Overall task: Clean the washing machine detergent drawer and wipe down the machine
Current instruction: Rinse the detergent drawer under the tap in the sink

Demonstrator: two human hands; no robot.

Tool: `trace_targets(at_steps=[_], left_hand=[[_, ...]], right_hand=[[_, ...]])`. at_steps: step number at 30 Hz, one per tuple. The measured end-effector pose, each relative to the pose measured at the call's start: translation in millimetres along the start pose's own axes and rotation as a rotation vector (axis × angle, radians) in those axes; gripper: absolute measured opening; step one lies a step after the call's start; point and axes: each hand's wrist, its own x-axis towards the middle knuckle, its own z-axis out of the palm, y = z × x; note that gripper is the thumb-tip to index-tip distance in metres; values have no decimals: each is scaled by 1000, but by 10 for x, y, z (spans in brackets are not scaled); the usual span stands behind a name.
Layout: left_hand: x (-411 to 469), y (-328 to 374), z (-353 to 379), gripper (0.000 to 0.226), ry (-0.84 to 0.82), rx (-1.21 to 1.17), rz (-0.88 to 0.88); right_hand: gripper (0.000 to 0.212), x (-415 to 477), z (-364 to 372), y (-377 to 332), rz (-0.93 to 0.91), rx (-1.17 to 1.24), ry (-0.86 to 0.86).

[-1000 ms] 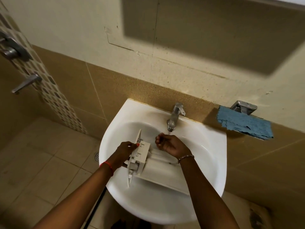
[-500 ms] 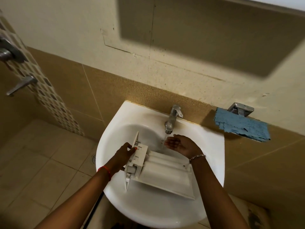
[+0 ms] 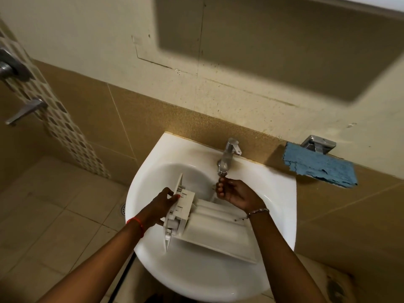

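Left hand [image 3: 162, 204] gripping front end of detergent drawer [image 3: 212, 230] in sink [image 3: 142, 184], right hand [image 3: 237, 193] beyond that grip, curled under tap [image 3: 227, 158], cannot tell if holding anything

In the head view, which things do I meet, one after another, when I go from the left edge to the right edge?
From the left: wall lever handle → floor drain → left hand → tap → blue cloth.

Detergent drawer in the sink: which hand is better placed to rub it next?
Probably right. The right hand is free under the tap, just above the detergent drawer; the left hand grips its front panel, steadying it.
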Motion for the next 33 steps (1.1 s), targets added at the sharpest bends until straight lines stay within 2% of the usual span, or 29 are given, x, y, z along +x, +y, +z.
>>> trace_targets(at_steps=[4,7,9,10,13,17,20,23,25,27,30,31,33], left_hand=[[-5,-3,2,23,-17,-8,3],[-3,-11,-5,23,-22,-10,8],[-1,-15,-11,24,-24,-10,13],[1,-20,-13,24,-24,-13,16],[4,-34,-18,24,-21,-18,34],[-2,-51,-10,23,3,-40,44],[-11,-69,0,26,26,-44,66],[-10,-99,12,34,51,-14,114],[0,-119,22,35,66,-32,133],[6,-141,19,34,57,-75,130],[9,-177,-29,35,-1,-189,88],[8,-185,-51,36,-10,-219,72],[10,-187,-82,35,-15,-257,49]], right_hand=[[34,-308,-261,-139,131,-365,99],[34,-495,-386,-236,191,-766,200],[31,-542,-410,-268,134,-966,298],[29,-533,-412,-270,75,-973,343],[22,-426,-336,-245,-83,-691,348],[30,-143,-191,-152,-36,-21,216],[26,90,-78,-23,-16,294,186],[19,257,53,87,1,362,190],[21,349,106,123,-2,385,190],[10,392,173,148,-43,348,147],[36,420,175,219,-71,278,-47],[37,393,207,241,-50,242,-98],[20,324,313,297,0,169,-104]])
